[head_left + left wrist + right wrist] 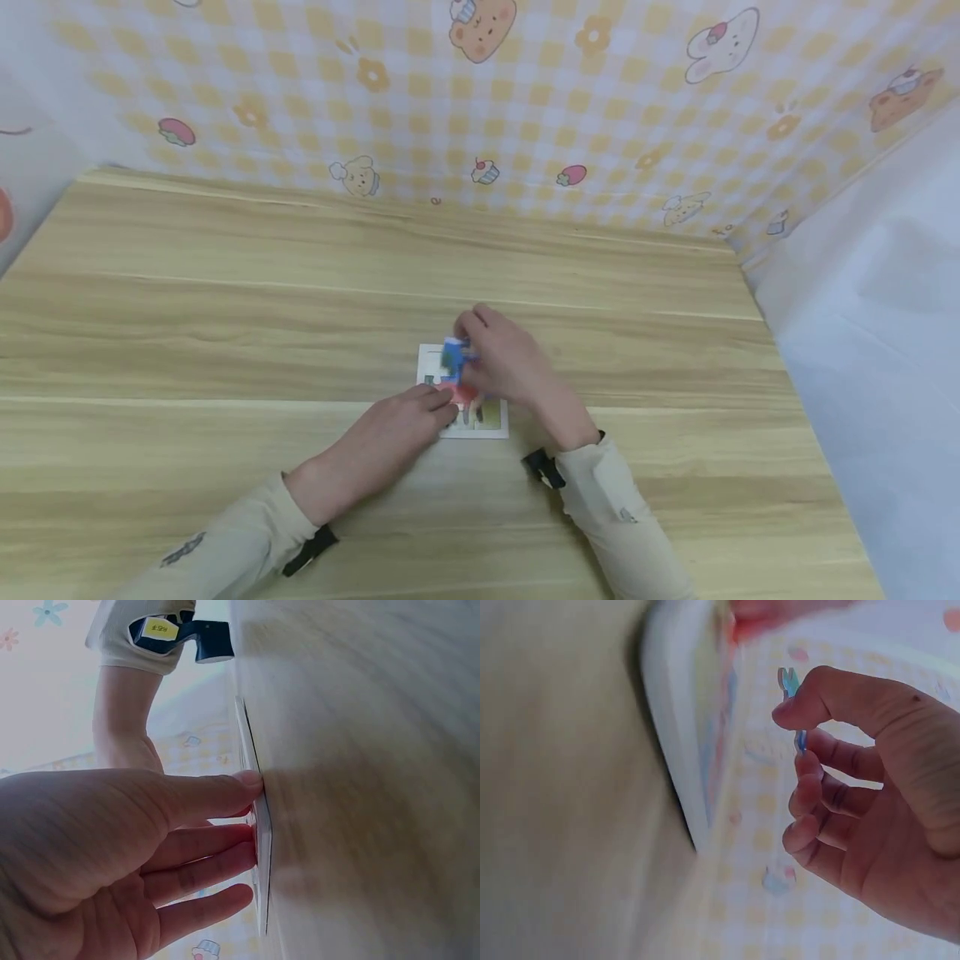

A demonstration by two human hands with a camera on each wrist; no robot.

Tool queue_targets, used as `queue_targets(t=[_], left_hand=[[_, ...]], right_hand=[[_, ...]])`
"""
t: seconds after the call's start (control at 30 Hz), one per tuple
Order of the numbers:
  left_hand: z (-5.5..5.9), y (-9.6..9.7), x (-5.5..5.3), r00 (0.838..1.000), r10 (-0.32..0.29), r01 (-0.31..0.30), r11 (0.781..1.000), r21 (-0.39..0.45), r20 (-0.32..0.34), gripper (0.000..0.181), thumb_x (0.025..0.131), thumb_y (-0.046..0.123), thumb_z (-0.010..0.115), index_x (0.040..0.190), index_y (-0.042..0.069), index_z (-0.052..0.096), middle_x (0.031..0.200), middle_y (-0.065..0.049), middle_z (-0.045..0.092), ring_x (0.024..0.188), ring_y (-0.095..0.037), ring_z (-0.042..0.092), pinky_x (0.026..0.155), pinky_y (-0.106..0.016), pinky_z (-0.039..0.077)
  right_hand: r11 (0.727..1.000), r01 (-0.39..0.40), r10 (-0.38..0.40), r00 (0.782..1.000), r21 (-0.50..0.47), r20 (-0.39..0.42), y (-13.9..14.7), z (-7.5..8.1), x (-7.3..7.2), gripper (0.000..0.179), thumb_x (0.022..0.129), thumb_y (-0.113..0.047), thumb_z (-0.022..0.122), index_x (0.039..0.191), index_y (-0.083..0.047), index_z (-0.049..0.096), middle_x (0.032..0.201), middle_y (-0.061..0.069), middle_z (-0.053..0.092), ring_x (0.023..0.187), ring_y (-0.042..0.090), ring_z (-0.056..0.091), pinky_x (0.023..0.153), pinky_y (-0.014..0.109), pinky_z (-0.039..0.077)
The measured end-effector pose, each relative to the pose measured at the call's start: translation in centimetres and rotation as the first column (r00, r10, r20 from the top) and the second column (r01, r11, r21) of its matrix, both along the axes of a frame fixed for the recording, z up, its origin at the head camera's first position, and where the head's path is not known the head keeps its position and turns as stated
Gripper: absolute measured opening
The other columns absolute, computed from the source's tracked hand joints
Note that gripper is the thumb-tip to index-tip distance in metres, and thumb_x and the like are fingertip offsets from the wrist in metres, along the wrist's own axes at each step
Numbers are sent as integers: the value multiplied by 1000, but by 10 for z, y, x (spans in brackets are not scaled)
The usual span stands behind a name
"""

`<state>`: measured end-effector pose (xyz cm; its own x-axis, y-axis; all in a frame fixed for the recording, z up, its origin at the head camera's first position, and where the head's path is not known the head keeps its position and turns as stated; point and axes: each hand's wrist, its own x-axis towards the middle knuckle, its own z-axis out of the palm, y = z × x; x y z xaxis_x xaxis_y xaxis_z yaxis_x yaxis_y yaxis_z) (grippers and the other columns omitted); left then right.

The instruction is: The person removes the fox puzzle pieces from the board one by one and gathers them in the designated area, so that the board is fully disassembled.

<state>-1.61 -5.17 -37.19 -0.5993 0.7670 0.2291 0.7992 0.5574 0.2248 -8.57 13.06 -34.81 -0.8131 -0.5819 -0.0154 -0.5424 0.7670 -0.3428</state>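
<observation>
A small white-rimmed puzzle board (pixel 495 434) lies flat on the wooden table, with a picture in red, blue and yellow. Above its far part, my right hand (pixel 506 354) pinches a blue puzzle piece (pixel 452 357) between thumb and fingers. Seen edge-on in the right wrist view, that thin piece (pixel 789 681) is apart from the board. My left hand (pixel 397 435) rests at the board's near left side. In the left wrist view its thumb (pixel 232 791) touches the board's edge (pixel 264 862), and the other fingers reach nearly straight to its face, hiding part of the picture.
The wooden tabletop (pixel 225 275) spreads around the board. Behind it hangs a yellow checked cloth (pixel 420 108) with cartoon prints, and a white sheet (pixel 862 358) borders the right side. Black straps (pixel 543 468) circle both wrists.
</observation>
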Motion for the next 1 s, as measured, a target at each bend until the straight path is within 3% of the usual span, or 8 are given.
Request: queue_targets(t=[0.17,0.4,0.57,0.8,1.0], left_hand=[[1,2,1,999,13,-12,999,-36,39,26,79,-4,68,104,3,66,108,-10,64,100,-24,59,84,-35,50],[1,2,3,999,28,-27,999,-45,32,26,78,-2,69,103,4,66,107,-9,64,100,-23,59,82,-35,50],[1,0,2,998,47,-44,998,-52,51,28,80,-3,68,106,4,65,112,-10,63,105,-25,58,81,-37,51],[1,-1,1,996,58,-53,997,-63,72,28,81,-2,68,107,4,65,114,-10,62,106,-25,57,80,-38,51],[1,-1,-1,994,51,-45,997,-57,93,29,82,-1,67,110,4,64,117,-11,60,108,-26,55,82,-38,51]], right_hand=[[994,101,-98,993,-47,68,31,5,-4,37,73,-11,74,106,-7,58,99,2,53,90,16,52,81,30,46],[972,236,-229,955,-12,189,67,1,-8,41,68,-10,73,106,-8,58,102,2,54,93,19,52,85,35,45],[971,237,-234,951,7,202,74,-1,-10,39,67,-8,77,102,-9,59,100,2,54,93,19,53,86,35,45],[984,176,-171,959,-2,227,68,-5,-10,34,67,-3,75,96,-7,59,94,4,54,85,19,51,78,33,45],[980,197,-190,947,2,260,67,-8,-10,34,68,-4,75,97,-8,58,95,2,53,85,18,50,78,32,45]])
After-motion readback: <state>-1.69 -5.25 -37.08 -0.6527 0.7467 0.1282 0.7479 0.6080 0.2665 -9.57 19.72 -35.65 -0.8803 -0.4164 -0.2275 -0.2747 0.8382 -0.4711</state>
